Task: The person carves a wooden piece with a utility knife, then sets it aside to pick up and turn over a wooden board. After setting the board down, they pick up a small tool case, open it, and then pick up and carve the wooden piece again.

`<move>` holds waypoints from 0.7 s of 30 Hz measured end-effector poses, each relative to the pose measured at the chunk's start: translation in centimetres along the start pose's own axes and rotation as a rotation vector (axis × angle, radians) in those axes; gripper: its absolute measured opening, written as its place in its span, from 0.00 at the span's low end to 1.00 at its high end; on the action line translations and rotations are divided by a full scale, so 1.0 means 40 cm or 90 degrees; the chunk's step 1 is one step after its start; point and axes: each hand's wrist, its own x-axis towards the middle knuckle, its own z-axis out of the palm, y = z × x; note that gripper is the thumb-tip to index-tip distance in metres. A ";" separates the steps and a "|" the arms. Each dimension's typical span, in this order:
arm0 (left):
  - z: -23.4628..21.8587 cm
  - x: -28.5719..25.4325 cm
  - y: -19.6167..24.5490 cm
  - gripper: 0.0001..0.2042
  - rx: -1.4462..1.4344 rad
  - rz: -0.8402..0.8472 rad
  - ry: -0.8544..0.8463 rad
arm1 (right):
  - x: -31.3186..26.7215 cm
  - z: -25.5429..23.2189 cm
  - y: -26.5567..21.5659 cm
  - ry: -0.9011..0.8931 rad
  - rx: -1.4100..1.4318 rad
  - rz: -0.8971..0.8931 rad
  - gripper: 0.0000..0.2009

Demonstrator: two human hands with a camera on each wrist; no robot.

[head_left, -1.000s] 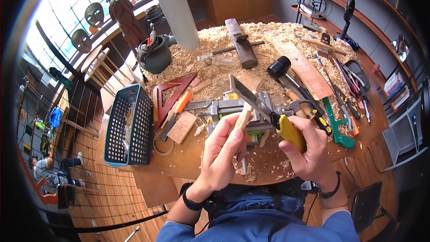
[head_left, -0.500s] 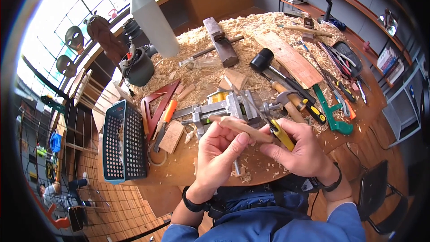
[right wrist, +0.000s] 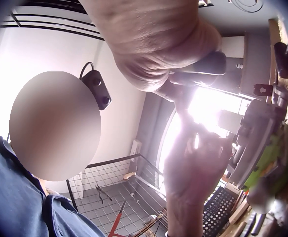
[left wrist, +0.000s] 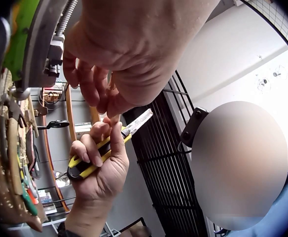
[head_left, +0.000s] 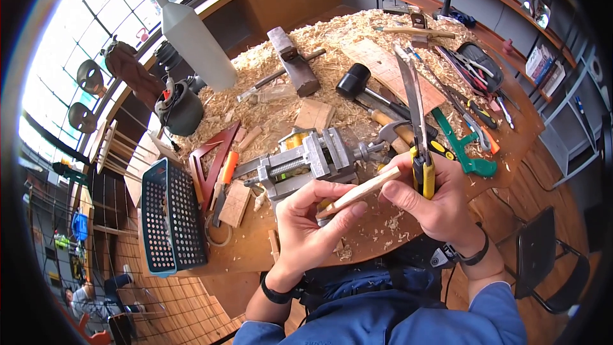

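Observation:
My left hand (head_left: pixel 308 227) pinches a short, slim stick of pale wood (head_left: pixel 365 190) between thumb and fingers, tilted up to the right above the bench's front edge. In my right hand (head_left: pixel 444 204) is a yellow and black utility knife (head_left: pixel 428 176), gripped by its handle, its long blade pointing up and away from me. The right thumb and fingertip are right at the stick's far end. From the left wrist view, the knife (left wrist: pixel 97 157) lies across the right palm with fingers curled around it. A grey metal vise (head_left: pixel 313 163) stands just beyond the hands.
Wood shavings (head_left: pixel 255 108) cover the back of the bench. A perforated basket (head_left: pixel 175 217) and a red set square (head_left: pixel 214 160) are at the left. A black mallet (head_left: pixel 353 81), a green-handled saw (head_left: pixel 472 163) and other tools lie at the right. A tall plastic bottle (head_left: pixel 198 41) stands behind.
The knife has swung from beside the stick to upright, its blade now pointing away. The stick has been turned in the fingers and now slants up to the right. The head view has shifted.

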 end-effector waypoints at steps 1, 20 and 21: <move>-0.005 -0.002 -0.005 0.12 0.033 -0.008 -0.015 | 0.001 -0.001 0.000 0.000 0.000 0.000 0.10; -0.005 0.004 0.055 0.25 -0.144 -0.181 -0.184 | 0.013 -0.008 -0.005 -0.040 -0.075 0.017 0.07; -0.011 0.005 0.043 0.32 -0.139 -0.172 -0.194 | 0.016 -0.005 -0.008 -0.050 -0.091 0.010 0.08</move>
